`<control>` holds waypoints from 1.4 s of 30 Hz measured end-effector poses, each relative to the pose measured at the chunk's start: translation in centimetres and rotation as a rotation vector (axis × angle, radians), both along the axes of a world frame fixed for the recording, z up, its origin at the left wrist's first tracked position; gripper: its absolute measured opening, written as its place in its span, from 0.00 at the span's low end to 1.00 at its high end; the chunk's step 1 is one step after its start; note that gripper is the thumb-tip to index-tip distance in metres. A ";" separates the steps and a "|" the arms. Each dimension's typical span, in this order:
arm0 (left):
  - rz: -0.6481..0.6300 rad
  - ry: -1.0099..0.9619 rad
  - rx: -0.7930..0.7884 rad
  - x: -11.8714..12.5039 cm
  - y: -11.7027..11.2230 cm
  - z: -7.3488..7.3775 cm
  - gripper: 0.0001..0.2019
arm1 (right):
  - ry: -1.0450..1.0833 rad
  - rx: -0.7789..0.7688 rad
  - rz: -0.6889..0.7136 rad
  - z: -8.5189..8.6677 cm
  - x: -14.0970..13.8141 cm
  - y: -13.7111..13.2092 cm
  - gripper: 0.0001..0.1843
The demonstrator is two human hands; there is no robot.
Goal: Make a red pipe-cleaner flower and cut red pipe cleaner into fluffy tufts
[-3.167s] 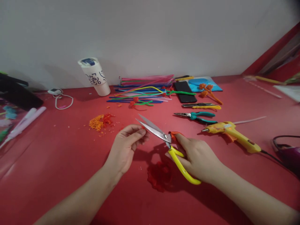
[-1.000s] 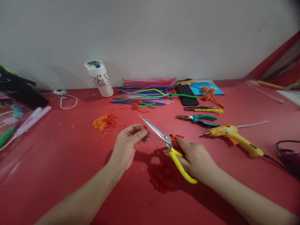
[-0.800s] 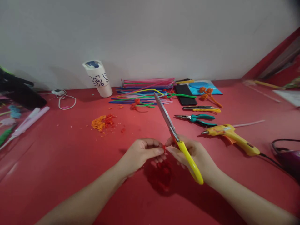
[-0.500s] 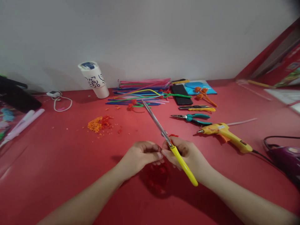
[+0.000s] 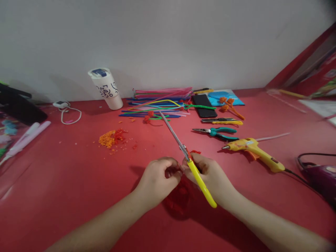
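Yellow-handled scissors [image 5: 202, 185] rest in my right hand [image 5: 210, 175], their blades pointing up and away to the left. That hand's fingers are closed, and its fingertips meet those of my left hand [image 5: 160, 178]. The left fingers are curled in a pinch; whatever lies between them is too small and hidden to make out. Under both hands, a blurred red fuzzy heap [image 5: 180, 197] lies on the red table [image 5: 78, 196]. A bit of red fuzz [image 5: 195, 152] shows just beyond the right hand.
Beyond my hands lie orange and red clippings [image 5: 111, 138], pipe cleaners [image 5: 162, 101], a phone [image 5: 204, 105], a utility knife [image 5: 223, 121] and pliers [image 5: 216, 133]. A yellow glue gun [image 5: 254, 152] sits at right, its cord trailing. A white tumbler [image 5: 107, 89] stands by the wall.
The scissors have shifted slightly left and their handle has tilted a little. My left fingers have curled in more, with the thumb drawn under. The other things lie as before.
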State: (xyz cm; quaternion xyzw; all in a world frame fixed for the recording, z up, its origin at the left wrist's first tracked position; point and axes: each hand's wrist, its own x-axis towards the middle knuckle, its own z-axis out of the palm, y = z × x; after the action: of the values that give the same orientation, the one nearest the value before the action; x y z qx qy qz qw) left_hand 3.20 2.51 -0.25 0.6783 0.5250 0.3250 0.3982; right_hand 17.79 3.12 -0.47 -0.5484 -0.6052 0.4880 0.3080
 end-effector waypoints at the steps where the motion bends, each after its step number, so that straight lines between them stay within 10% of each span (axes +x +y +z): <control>1: 0.006 0.009 0.015 0.0 0.0 0.0 0.07 | 0.004 -0.005 -0.002 0.0 0.0 0.0 0.09; 9: 0.065 -0.128 -0.080 -0.1 0.2 0.0 0.04 | -0.069 0.086 0.013 0.1 0.5 0.4 0.12; 17: 0.375 -0.706 -0.152 -2.3 1.7 0.2 0.04 | -0.663 0.413 0.150 0.0 3.0 1.1 0.16; 42: 0.291 -0.872 -0.046 -2.9 1.8 0.5 0.04 | -0.906 0.784 0.306 -1.1 3.4 0.9 0.21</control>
State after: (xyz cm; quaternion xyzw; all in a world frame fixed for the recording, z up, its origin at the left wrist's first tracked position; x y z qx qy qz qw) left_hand 0.32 4.34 0.22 0.3885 0.4054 0.6210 0.5469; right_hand 21.22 4.03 -1.60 -0.4540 -0.8820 -0.0136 0.1253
